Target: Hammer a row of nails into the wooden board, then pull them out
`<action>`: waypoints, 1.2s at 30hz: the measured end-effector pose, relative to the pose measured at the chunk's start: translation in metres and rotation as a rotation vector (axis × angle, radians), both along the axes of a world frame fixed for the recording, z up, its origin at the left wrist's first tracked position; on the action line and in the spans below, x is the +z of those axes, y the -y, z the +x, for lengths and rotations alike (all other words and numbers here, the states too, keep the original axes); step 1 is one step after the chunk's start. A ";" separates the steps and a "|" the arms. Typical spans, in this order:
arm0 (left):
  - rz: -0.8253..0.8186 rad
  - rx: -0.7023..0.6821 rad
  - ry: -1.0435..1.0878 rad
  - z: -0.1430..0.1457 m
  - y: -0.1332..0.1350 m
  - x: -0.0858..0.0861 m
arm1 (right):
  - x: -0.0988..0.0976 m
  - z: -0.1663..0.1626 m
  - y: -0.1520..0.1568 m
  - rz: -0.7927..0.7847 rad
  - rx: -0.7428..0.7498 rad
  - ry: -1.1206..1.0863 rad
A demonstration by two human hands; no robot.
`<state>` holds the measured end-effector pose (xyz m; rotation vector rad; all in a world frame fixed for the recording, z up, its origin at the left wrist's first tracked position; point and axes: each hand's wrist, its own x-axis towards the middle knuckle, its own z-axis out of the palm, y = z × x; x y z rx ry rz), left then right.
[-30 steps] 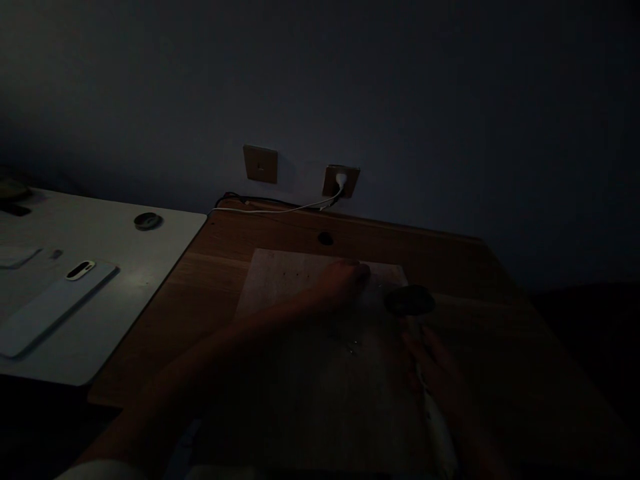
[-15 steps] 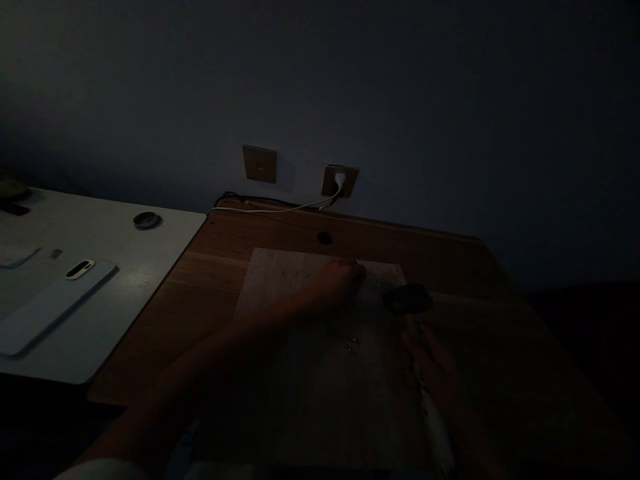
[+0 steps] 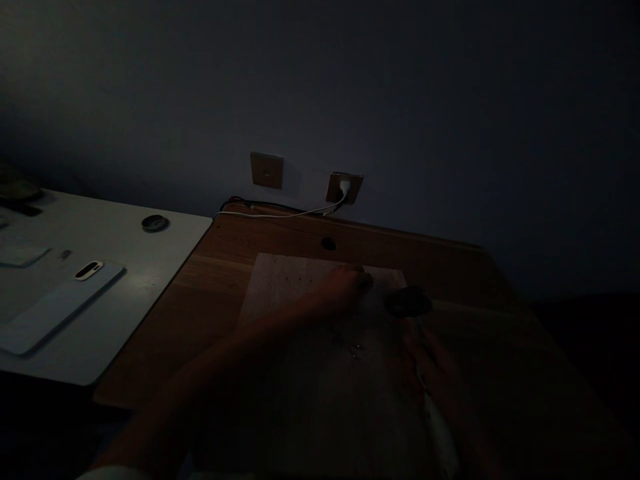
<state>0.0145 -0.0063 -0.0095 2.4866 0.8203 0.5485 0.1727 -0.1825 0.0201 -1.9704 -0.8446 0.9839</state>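
Barely shifted, the left hand (image 3: 345,290) kept the dark disc (image 3: 407,301) just right of its grip and just beyond the right hand (image 3: 440,377); neither grip's state could be told.

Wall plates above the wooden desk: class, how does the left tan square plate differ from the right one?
The left tan square plate has nothing plugged in; the right tan square plate holds a white plug trailing a white cable. The left plate sits slightly higher. Both are tan and wall-mounted.
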 end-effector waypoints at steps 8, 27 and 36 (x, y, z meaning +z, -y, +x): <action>-0.109 0.045 0.103 0.000 -0.002 -0.008 | 0.025 -0.017 -0.025 0.067 0.088 0.015; -0.105 -0.006 0.137 -0.005 -0.005 -0.010 | 0.022 -0.030 -0.033 0.024 0.145 -0.039; -0.035 -0.323 -0.363 -0.041 0.014 0.044 | -0.008 -0.011 0.009 -0.050 0.028 0.009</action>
